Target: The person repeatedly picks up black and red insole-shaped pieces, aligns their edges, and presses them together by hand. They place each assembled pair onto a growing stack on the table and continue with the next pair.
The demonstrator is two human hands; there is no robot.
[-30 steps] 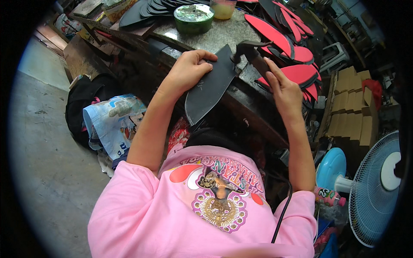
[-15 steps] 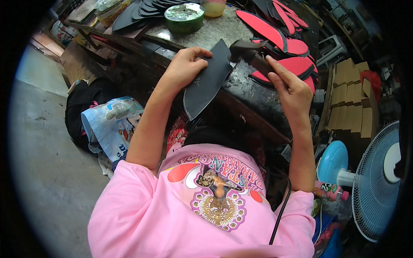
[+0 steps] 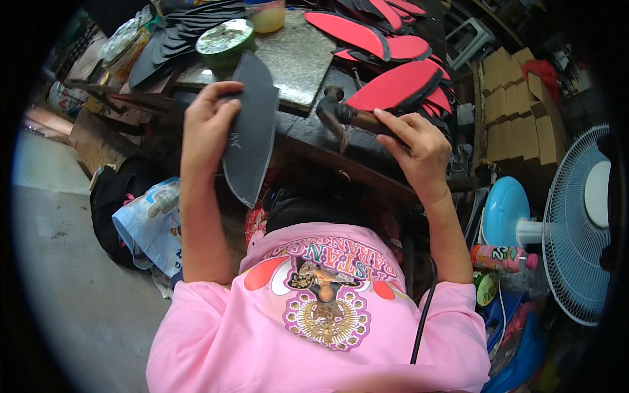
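Observation:
My left hand [image 3: 208, 124] is closed on the edge of a dark grey sole-shaped piece [image 3: 252, 128]. The piece hangs nearly upright, off the front of the workbench [image 3: 295, 128], with light markings on its face and a pointed lower end. My right hand [image 3: 419, 150] grips the handle of a hammer [image 3: 357, 119] between thumb and fingers. Its dark metal head points left, over the bench's front edge, apart from the grey piece. Right behind the hammer lie several pink-faced sole pieces [image 3: 393, 88] with black undersides, overlapping in a pile.
On the bench are a stone slab [image 3: 298, 59], a green round tub [image 3: 224, 57], a cup of yellowish stuff [image 3: 267, 18] and a fanned row of dark pieces [image 3: 164, 56]. To the right stand stacked cardboard boxes [image 3: 521, 98], a fan [image 3: 576, 223] and a pink-labelled bottle [image 3: 501, 257].
My left hand has moved left with the grey piece, which now hangs more upright. The hammer has come down and left, away from the piece. The view has shifted right.

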